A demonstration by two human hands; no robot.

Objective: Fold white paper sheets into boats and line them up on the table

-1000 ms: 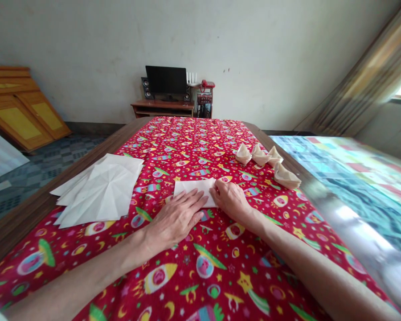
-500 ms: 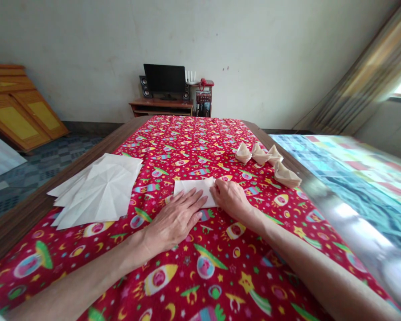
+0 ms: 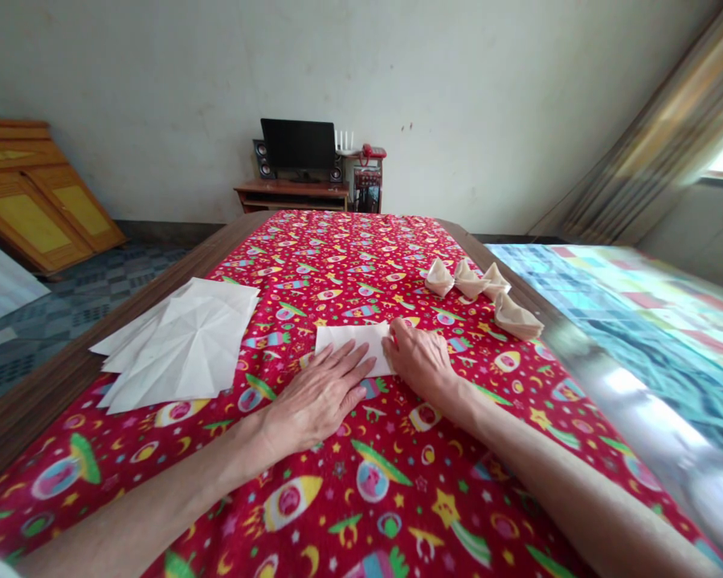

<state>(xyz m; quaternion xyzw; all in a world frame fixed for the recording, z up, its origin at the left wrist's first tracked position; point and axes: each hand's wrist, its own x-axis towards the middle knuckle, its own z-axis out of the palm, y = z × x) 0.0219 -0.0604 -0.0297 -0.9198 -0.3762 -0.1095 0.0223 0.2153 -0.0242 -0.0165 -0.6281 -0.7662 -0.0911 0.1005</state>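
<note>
A folded sheet of white paper lies flat in front of me, its long side running left to right. My left hand rests flat on its left part, fingers stretched out. At the paper's right end, my right hand has its fingers bent together against the edge; its grip there is partly hidden. Off to the left is a fanned stack of creased white paper sheets. Several folded paper boat-like shapes sit to the right, beyond my right hand.
A red patterned cloth covers most of the brown table. Against the far wall stand a monitor and a red telephone. A bed is to the right, a wooden cabinet to the left.
My right hand has shifted very slightly at the paper's right edge, its fingers lifting a little apart from each other. The left hand stays flat in place, and the view wobbles slightly.
</note>
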